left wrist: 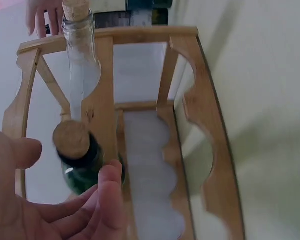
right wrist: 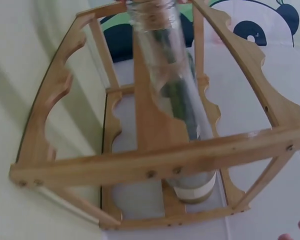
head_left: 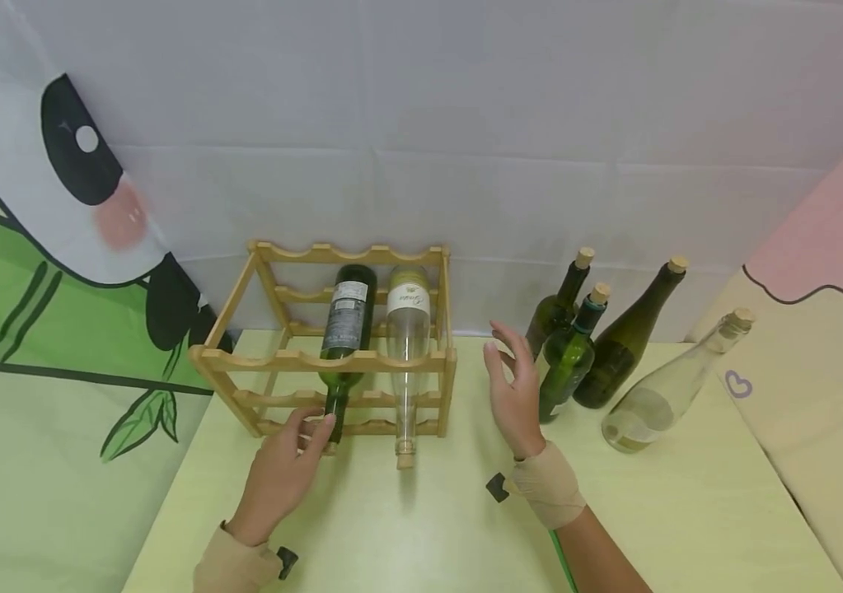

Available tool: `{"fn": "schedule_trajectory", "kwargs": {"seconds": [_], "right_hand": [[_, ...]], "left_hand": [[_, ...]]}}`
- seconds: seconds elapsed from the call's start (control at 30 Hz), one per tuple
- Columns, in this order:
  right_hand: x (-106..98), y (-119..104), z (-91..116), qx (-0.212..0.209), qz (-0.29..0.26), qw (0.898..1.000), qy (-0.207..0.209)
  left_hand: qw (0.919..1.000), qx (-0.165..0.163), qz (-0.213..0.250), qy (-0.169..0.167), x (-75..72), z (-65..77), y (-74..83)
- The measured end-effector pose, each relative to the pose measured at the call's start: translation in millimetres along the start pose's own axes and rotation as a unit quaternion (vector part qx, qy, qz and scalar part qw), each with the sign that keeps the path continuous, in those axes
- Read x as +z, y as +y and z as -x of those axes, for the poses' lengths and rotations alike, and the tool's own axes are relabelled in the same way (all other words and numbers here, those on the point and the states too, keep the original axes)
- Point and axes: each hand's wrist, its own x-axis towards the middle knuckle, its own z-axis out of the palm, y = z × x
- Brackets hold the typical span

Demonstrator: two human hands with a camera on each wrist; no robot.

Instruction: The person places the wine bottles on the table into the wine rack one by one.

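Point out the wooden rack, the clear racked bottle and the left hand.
Wooden rack (head_left: 288, 361): head view, top front rail.
Clear racked bottle (head_left: 408, 332): head view, glass body.
Left hand (head_left: 283, 478): head view, back of the hand.

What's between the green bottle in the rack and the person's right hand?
In the head view, between the green bottle and the right hand lie the clear bottle in the rack, the rack's right end, then bare table.
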Motion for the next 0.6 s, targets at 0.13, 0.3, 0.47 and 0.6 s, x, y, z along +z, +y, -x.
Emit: {"fn": "schedule_trajectory", "kwargs": {"seconds": [0.13,0.3,0.47,0.6], "right_hand": [[-12,4,11,-0.054,0.006,0.997,0.055],[-29,10,25,-0.102,0.037,0.987,0.122],[-46,7,37,-0.104,0.074,0.975,0.184],[-63,21,37,-0.076,0.107,0.967,0.218]], "left_hand": [[0.9966,0.023,-0.065,0.045,-15.2,9.4,5.2],[0.9827,0.082,-0.101,0.132,-27.1,17.4,6.3],[0.9664,0.15,-0.097,0.185,-37.7,19.2,4.7],[0.9591,0.183,-0.085,0.198,-44.1,18.8,8.5]]}}
